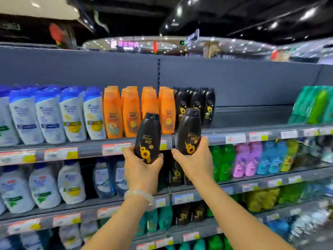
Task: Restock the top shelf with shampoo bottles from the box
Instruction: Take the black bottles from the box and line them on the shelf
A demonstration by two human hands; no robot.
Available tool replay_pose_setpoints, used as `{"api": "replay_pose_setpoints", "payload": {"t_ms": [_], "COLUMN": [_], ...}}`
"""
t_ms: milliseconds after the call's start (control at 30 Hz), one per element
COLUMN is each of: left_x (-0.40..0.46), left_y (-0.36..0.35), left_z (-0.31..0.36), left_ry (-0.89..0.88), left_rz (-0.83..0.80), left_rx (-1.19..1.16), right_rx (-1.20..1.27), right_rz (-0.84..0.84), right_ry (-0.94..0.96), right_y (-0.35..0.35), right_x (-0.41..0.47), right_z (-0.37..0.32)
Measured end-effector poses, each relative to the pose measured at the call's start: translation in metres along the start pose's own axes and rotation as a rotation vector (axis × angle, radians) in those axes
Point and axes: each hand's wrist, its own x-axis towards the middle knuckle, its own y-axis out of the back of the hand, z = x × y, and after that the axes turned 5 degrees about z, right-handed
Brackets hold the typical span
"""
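glossy black plastic bottles [148,138], matt grey metal shelf [252,114], smooth pale bracelet [138,195].

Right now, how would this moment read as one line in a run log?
left hand: holds black bottle | right hand: holds second black bottle | both upright, raised before top shelf | gap beside shelved black bottles

Your view is bright from ceiling lights [308,13] that flare white; the shelves [252,138] bow at the edges; outer bottles [23,116] smear with blur; the centre stays sharper.
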Motion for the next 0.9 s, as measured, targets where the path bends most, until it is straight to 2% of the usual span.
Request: {"api": "replay_pose_setpoints", "payload": {"t_ms": [233,433,633,900], "left_x": [-0.021,0.024,0.066,0.082], "left_y": [-0.102,-0.164,-0.216,-0.25], "left_z": [0.025,0.044,0.044,0.029], "left_ry": [0.039,-0.054,-0.034,0.043], "left_rz": [-0.087,-0.068,-0.123,-0.014], "left_rx": [-0.103,-0.115,-0.07,0.003], "right_rx": [0.006,0.086,0.107,0.078], "right_rz": [-0.016,0.039,0.055,-0.077], "right_ry": [-0.003,0.087,0.074,0.074], "right_y": [0.037,0.026,0.008,-0.034], "right_x": [0.091,0.162,0.222,0.252], "right_z": [0.055,0.062,0.066,0.08]}}
